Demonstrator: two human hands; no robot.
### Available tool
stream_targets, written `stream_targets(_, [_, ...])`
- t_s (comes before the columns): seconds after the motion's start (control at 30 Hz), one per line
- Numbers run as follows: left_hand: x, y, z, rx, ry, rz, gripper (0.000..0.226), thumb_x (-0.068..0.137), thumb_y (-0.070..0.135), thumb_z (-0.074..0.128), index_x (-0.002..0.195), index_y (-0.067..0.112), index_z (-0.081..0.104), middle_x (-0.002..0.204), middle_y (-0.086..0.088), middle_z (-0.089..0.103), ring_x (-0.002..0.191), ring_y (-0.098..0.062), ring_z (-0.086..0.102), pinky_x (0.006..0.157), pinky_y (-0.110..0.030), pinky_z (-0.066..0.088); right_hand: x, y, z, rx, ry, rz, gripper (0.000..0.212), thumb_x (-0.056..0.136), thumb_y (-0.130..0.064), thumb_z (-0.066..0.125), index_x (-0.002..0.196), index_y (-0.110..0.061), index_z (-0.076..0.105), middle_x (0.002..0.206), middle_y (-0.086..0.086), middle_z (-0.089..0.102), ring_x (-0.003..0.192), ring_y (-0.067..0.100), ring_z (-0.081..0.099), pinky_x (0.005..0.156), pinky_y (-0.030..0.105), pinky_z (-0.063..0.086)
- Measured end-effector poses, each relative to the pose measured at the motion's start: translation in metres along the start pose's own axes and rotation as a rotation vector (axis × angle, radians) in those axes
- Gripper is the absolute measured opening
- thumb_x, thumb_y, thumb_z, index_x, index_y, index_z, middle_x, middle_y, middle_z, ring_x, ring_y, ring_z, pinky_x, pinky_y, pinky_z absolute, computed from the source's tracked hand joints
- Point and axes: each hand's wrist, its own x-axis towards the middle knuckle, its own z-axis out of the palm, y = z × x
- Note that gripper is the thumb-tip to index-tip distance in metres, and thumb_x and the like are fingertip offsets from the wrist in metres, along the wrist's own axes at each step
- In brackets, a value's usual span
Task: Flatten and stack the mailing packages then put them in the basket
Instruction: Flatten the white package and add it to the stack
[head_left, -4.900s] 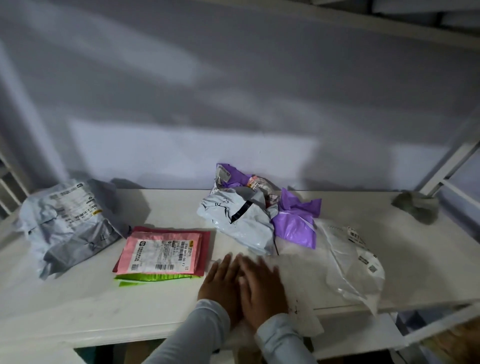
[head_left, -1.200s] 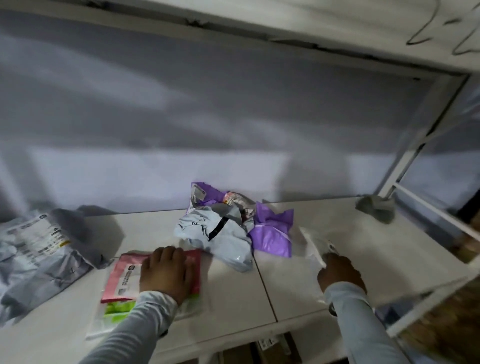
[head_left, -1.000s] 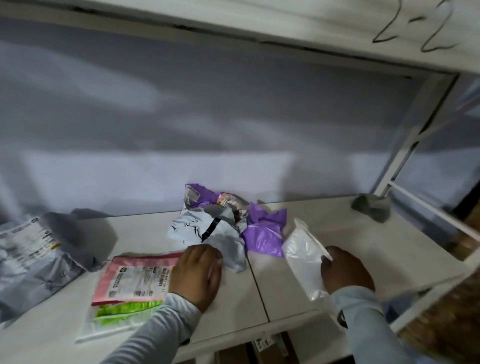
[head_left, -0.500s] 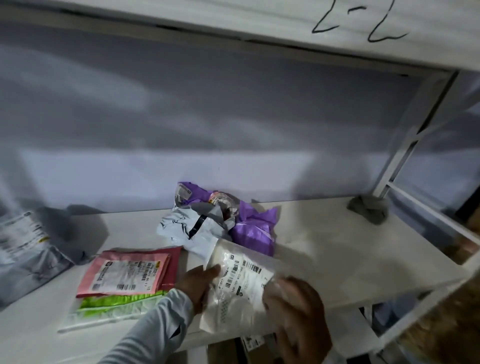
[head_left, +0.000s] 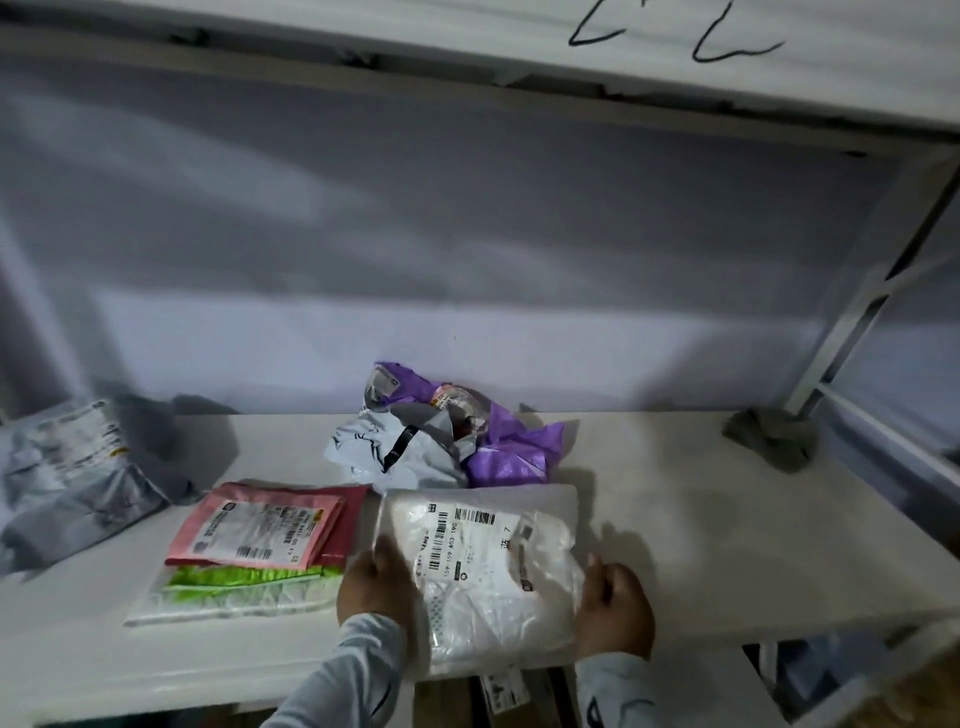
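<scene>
- White mailer (head_left: 488, 561): light, limp, slippery plastic; likely best held at side edges.
- Left hand (head_left: 371, 587): grips 9 o'clock edge.
- Right hand (head_left: 615, 605): grips 3 o'clock edge.

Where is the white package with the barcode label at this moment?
In the head view, the white package lies at the shelf's front edge, held between the left hand and right hand, right of the pink package.

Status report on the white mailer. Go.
Left hand and right hand grip the white mailer's side edges, label up, on the shelf. Flattened stack lies just left. Crumpled mailers behind. Nothing blocking.
</scene>
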Motion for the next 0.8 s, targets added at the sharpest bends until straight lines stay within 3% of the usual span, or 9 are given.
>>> stream_targets(0.07, [-0.003, -0.002, 0.005, -0.026, 0.105, -0.025, 0.062, 0.099, 0.04, 0.023, 0.086, -0.007, 0.061, 0.094, -0.03, 0.064, 0.082, -0.036, 0.059, 0.075, -0.034, 0.04, -0.002, 0.001, -0.002, 0.096, 0.137, 0.041, 0.061, 0.075, -0.053, 0.035, 0.073, 0.0, 0.066, 0.075, 0.027, 0.065, 0.07, 0.037, 0.062, 0.064, 0.03, 0.038])
stream_targets(0.13, [-0.005, -0.004, 0.009, -0.063, 0.133, -0.044, 0.048, 0.102, 0.028, 0.031, 0.096, -0.01, 0.06, 0.099, -0.032, 0.064, 0.087, -0.039, 0.059, 0.077, -0.036, 0.04, 0.002, 0.004, -0.004, 0.083, 0.096, 0.094, 0.057, 0.076, -0.046, 0.037, 0.081, 0.002, 0.068, 0.087, 0.028, 0.067, 0.081, 0.04, 0.063, 0.069, 0.032, 0.039])
stream_targets(0.27, [-0.002, -0.004, 0.007, -0.052, 0.13, -0.005, 0.045, 0.101, 0.028, 0.032, 0.119, -0.004, 0.057, 0.116, -0.03, 0.061, 0.105, -0.043, 0.056, 0.088, -0.038, 0.041, 0.026, 0.011, -0.008, -0.156, -0.416, 0.168, 0.059, 0.097, -0.052, 0.029, 0.088, -0.009, 0.069, 0.101, 0.015, 0.068, 0.093, 0.028, 0.06, 0.079, 0.03, 0.04])
stream_targets(0.37, [-0.004, 0.001, 0.005, -0.071, 0.094, 0.0, 0.049, 0.102, 0.031, 0.029, 0.123, -0.004, 0.055, 0.124, -0.029, 0.057, 0.112, -0.043, 0.053, 0.088, -0.036, 0.038, 0.034, 0.01, -0.001, -0.248, -0.583, 0.073, 0.052, 0.096, -0.051, 0.038, 0.084, -0.011, 0.069, 0.092, 0.013, 0.068, 0.091, 0.027, 0.061, 0.078, 0.029, 0.042])
stream_targets(0.43, [-0.005, 0.003, 0.005, -0.086, 0.07, 0.014, 0.056, 0.102, 0.035, 0.025, 0.117, -0.008, 0.057, 0.119, -0.031, 0.058, 0.108, -0.042, 0.055, 0.084, -0.034, 0.037, 0.028, 0.009, 0.006, -0.21, -0.54, 0.0, 0.053, 0.088, -0.057, 0.045, 0.064, -0.012, 0.057, 0.068, 0.008, 0.062, 0.075, 0.028, 0.059, 0.068, 0.031, 0.042])
stream_targets(0.5, [-0.004, 0.002, 0.006, -0.061, 0.092, 0.008, 0.059, 0.1, 0.04, 0.023, 0.109, -0.006, 0.06, 0.115, -0.032, 0.059, 0.105, -0.041, 0.056, 0.083, -0.034, 0.038, 0.022, 0.009, 0.006, -0.225, -0.43, -0.006, 0.056, 0.084, -0.06, 0.045, 0.06, -0.01, 0.05, 0.057, 0.004, 0.053, 0.067, 0.029, 0.055, 0.06, 0.031, 0.037])
stream_targets(0.6, [-0.006, -0.001, 0.003, -0.073, 0.08, 0.007, 0.05, 0.099, 0.045, 0.029, 0.104, 0.002, 0.053, 0.118, -0.031, 0.057, 0.107, -0.039, 0.055, 0.078, -0.03, 0.032, 0.022, 0.017, 0.005, -0.308, -0.31, -0.033, 0.041, 0.089, -0.045, 0.054, 0.072, -0.008, 0.055, 0.073, 0.012, 0.065, 0.078, 0.034, 0.062, 0.063, 0.031, 0.039])
stream_targets(0.7, [-0.005, -0.009, -0.001, -0.092, 0.004, 0.176, 0.078, 0.084, 0.062, 0.023, 0.133, 0.007, 0.046, 0.136, -0.021, 0.048, 0.124, -0.033, 0.046, 0.1, -0.033, 0.033, 0.025, 0.016, 0.006, -0.388, -0.322, -0.116, 0.027, 0.089, -0.041, 0.053, 0.095, -0.014, 0.054, 0.09, 0.009, 0.069, 0.089, 0.031, 0.065, 0.069, 0.032, 0.044])
stream_targets(0.8, [0.0, -0.02, 0.004, 0.336, -0.174, 0.431, 0.104, 0.071, 0.082, 0.001, 0.143, 0.016, 0.038, 0.146, -0.014, 0.038, 0.134, -0.028, 0.035, 0.112, -0.036, 0.025, 0.025, 0.013, 0.011, -0.565, -0.364, -0.212, 0.032, 0.092, -0.043, 0.046, 0.107, -0.016, 0.047, 0.101, 0.006, 0.066, 0.094, 0.028, 0.065, 0.071, 0.032, 0.046])
